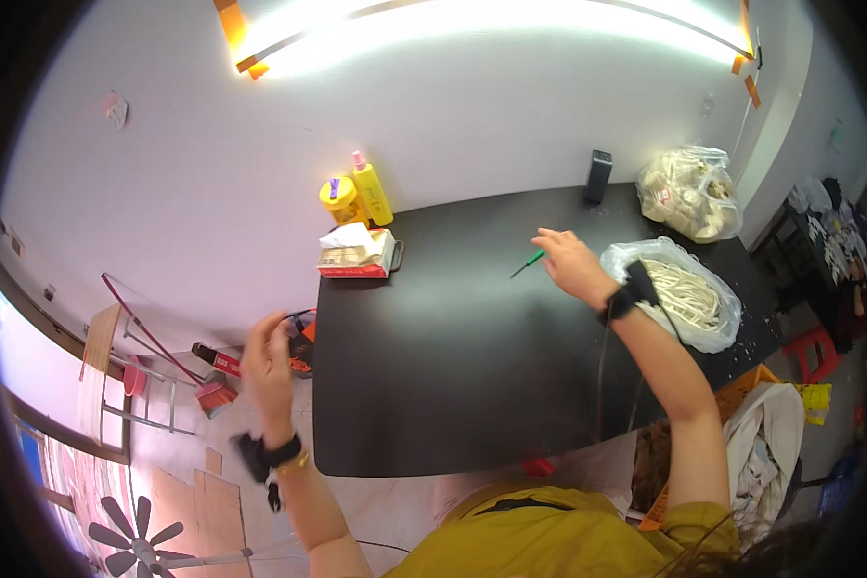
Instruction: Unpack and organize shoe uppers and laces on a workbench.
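Your right hand, frame centre, pinches the green stick slanting lower-left across the tabletop; left hand hangs loosely curled, farther off.

Your top: mustard-yellow, short-sleeved | left hand: black wrist strap plus gold bangle | right hand: black wrist device, thin cable trailing

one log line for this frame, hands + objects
right hand: on black table, holding green stick | left hand: raised off table's left edge, empty | open bag of white strips: by right wrist
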Demonstrator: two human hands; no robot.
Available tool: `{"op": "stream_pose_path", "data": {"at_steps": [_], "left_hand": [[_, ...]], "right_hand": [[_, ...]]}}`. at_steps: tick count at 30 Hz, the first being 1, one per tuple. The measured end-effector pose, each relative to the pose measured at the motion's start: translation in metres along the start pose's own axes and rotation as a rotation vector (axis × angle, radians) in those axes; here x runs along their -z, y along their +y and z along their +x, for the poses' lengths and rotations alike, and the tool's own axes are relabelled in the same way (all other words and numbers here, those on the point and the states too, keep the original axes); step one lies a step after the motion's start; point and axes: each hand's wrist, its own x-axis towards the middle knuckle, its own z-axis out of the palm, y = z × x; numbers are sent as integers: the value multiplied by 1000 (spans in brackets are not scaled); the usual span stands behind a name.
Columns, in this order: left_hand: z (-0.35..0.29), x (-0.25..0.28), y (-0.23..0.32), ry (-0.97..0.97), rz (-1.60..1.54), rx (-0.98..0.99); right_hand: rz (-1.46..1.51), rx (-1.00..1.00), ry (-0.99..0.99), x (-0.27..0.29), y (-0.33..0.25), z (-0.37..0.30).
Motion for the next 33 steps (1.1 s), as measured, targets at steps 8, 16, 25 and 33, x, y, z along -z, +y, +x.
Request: {"op": "stream_pose_path", "data": {"at_steps": [8, 16, 25, 33], "left_hand": [[74, -121, -159, -209, 209, -2], [131, -157, -207, 125, -22, 409], [144, -181, -234, 78, -52, 243], [131, -200, -147, -436, 763, -561]], "right_hand": [[-361, -51, -17, -111, -3, 13], [-416, -82, 18, -85, -2, -28], [-359, -154, 76, -91, -8, -22], [-98, -336, 120, -95, -9, -14]]}}
